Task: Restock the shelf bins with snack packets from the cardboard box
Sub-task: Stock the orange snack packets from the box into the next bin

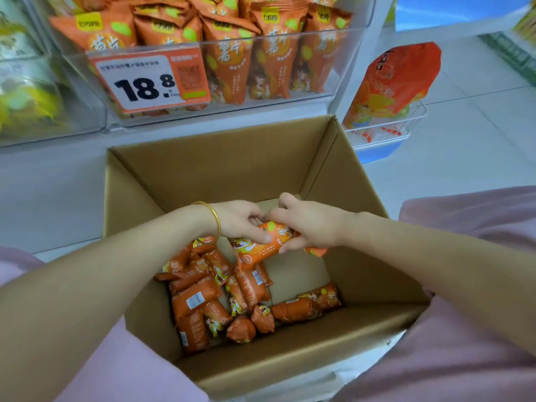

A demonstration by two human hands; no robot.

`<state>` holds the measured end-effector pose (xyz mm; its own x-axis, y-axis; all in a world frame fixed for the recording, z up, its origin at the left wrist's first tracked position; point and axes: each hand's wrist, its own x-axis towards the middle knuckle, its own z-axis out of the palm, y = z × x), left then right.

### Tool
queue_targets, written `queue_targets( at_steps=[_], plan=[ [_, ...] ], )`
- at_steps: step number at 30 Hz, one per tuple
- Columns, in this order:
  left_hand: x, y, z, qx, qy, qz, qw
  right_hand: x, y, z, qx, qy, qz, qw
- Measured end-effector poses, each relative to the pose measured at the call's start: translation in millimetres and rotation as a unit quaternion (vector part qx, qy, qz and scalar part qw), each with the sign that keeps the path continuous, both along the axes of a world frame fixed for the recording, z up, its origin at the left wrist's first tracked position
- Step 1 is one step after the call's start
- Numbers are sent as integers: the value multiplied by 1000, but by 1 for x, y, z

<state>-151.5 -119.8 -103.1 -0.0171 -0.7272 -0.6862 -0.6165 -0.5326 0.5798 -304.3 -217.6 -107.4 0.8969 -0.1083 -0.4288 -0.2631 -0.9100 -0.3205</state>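
Observation:
An open cardboard box [203,172] stands on the floor between my knees. Several orange snack packets [203,297] lie loose on its bottom, mostly at the left. Above them, inside the box, both hands hold orange packets [261,250]. My left hand [237,220], with a gold bangle at the wrist, grips them from the left. My right hand [307,224] grips them from the right, fingers curled round. Above the box a clear shelf bin [284,47] stands packed with the same orange packets, upright.
A price tag reading 18.8 [150,81] hangs on the bin front. A bin with yellow packets [26,103] is at the left. At the right a white wire rack [385,129] holds a large orange bag [397,79]. Pale floor tiles lie to the right.

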Motion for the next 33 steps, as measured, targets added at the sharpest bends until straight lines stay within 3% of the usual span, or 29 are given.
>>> queue_targets(
  at_steps=[2, 5, 8, 10, 12, 16, 17, 21, 23, 26, 29, 31, 33],
  plan=[
    [0, 5, 5, 0, 39, 48, 998, -1, -2, 5, 0, -16, -18, 1000],
    [5, 14, 6, 25, 79, 148, 985, 0, -5, 13, 14, -91, -127, 988],
    [8, 22, 6, 46, 123, 283, 950, 1, -11, 25, 49, -215, -281, 934],
    [5, 25, 6, 57, 186, 380, 904, 3, -12, 26, 137, -290, -401, 858],
    [-1, 27, 6, 63, 247, 444, 859, 5, -5, 19, 223, -335, -510, 760],
    [-32, 38, -7, 84, 247, 462, 848, 10, 18, -12, 419, -257, -692, 530],
    [-40, 41, -11, 95, 245, 467, 844, 11, 23, -16, 433, -233, -709, 505],
    [-41, 45, -14, 97, 262, 503, 818, 16, 15, -3, 430, -244, -679, 543],
    [-31, 44, -11, 85, 259, 522, 808, 14, 8, 7, 452, -275, -668, 523],
    [-26, 37, -5, 85, 275, 529, 799, 10, 4, 10, 505, -313, -658, 462],
    [-31, 26, 0, 86, 288, 531, 792, 9, 4, 6, 531, -307, -649, 449],
    [-31, 22, 4, 70, 319, 541, 775, 7, 2, 5, 521, -296, -642, 478],
    [-25, 22, 6, 39, 306, 559, 770, 5, 0, 3, 483, -272, -623, 552]
  ],
)
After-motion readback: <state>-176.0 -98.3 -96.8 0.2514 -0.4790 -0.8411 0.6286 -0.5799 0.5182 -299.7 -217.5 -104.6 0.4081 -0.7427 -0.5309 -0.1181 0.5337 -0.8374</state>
